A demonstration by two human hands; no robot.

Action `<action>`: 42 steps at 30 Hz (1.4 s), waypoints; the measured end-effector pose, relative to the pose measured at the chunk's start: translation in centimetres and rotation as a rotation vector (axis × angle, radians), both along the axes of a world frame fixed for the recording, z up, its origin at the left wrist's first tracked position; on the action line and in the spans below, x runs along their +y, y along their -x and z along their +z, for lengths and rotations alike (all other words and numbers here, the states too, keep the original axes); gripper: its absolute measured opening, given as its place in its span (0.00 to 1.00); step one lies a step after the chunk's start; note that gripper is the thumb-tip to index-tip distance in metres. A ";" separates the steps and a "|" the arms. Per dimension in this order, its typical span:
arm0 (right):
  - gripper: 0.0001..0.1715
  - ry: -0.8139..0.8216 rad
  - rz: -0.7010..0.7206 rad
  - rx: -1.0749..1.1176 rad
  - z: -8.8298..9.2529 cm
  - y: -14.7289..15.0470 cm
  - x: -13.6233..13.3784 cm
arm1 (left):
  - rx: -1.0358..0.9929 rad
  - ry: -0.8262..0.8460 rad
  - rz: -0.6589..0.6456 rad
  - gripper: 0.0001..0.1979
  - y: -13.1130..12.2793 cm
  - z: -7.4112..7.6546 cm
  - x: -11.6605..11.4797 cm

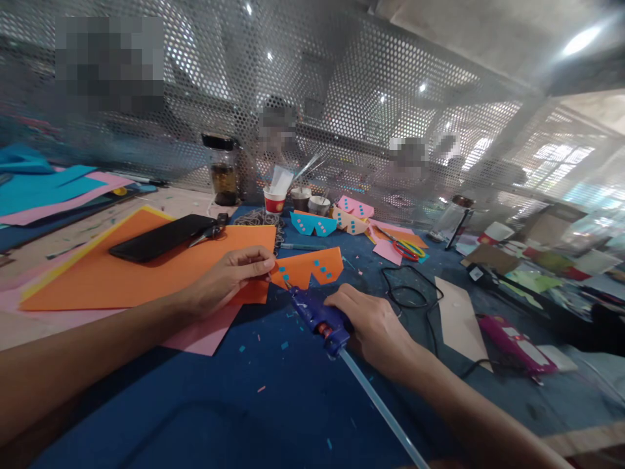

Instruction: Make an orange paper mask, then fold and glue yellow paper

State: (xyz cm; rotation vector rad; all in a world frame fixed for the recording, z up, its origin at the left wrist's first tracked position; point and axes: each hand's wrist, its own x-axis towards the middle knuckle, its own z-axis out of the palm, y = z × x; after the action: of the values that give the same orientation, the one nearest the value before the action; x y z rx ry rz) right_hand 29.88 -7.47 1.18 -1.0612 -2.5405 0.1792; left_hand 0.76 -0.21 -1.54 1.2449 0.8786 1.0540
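Note:
My left hand (244, 270) pinches the left end of an orange paper cutout (303, 265), shaped like a mask and dotted with small blue squares. In my right hand (371, 316) is a blue glue gun (317, 316), its nozzle at the lower left part of the cutout. A long clear glue stick (378, 397) juts from the gun's back end toward me. Whether the nozzle touches the paper I cannot tell. Similar cutouts in blue (312, 224), beige (349, 221) and pink (355, 207) stand behind it.
Orange sheets (122, 280) bear a black phone (163, 238) and dark-handled scissors (209, 229). Paper cups (274, 200) and a lidded jar (224, 172) stand by the perforated metal screen (342, 124). Colourful scissors (407, 249), a black cable (410, 299) and a magenta glue gun (517, 342) lie rightward.

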 end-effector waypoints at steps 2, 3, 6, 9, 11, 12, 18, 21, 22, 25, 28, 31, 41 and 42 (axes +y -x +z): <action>0.18 -0.001 -0.001 -0.004 -0.1 0.0 0.0 | 0.000 -0.024 0.003 0.14 0.0 0.0 0.0; 0.19 0.000 -0.003 -0.006 -0.1 0.0 0.0 | 0.004 -0.036 0.003 0.14 0.0 0.0 0.0; 0.19 0.011 -0.010 -0.008 -0.2 -0.1 0.0 | 0.009 -0.033 -0.012 0.13 0.0 0.0 0.0; 0.20 0.018 -0.013 -0.005 -0.1 -0.1 0.1 | -0.003 -0.027 -0.017 0.13 0.1 -0.1 0.0; 0.22 0.023 -0.017 -0.008 -0.1 -0.1 0.1 | 0.001 -0.027 -0.016 0.13 0.1 -0.2 0.0; 0.23 0.025 -0.022 -0.011 -0.1 -0.1 0.1 | 0.004 -0.023 -0.015 0.13 0.2 -0.2 0.0; 0.23 0.028 -0.030 -0.009 -0.1 -0.1 0.1 | 0.020 -0.024 -0.026 0.12 0.2 -0.3 0.1; 0.20 0.020 -0.017 0.010 -0.1 -0.1 0.1 | 0.032 -0.055 -0.028 0.11 0.1 -0.1 0.0; 0.19 0.017 -0.014 0.019 0.0 -0.1 0.0 | 0.036 -0.067 -0.027 0.11 0.1 0.0 0.0; 0.16 0.016 -0.006 0.032 0.0 -0.1 0.0 | 0.042 -0.082 -0.025 0.10 0.1 0.1 -0.1; 0.14 0.012 -0.003 0.029 0.0 -0.1 0.1 | 0.047 -0.082 -0.026 0.10 0.1 0.2 -0.2; 0.14 0.006 -0.007 0.026 0.0 0.0 0.2 | 0.051 -0.066 -0.026 0.10 0.1 0.2 -0.2; 0.17 0.000 -0.009 0.015 -0.2 0.2 0.2 | 0.034 -0.043 -0.049 0.11 0.2 -0.1 -0.2; 0.18 0.004 -0.008 0.014 -0.1 0.3 0.2 | 0.037 -0.044 -0.046 0.11 0.2 -0.1 -0.2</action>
State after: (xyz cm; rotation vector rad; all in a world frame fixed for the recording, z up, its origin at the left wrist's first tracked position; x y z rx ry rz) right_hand 29.62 -7.27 1.07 -1.0683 -2.5242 0.1886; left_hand 0.60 -0.38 -1.63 1.3184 0.8552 1.0218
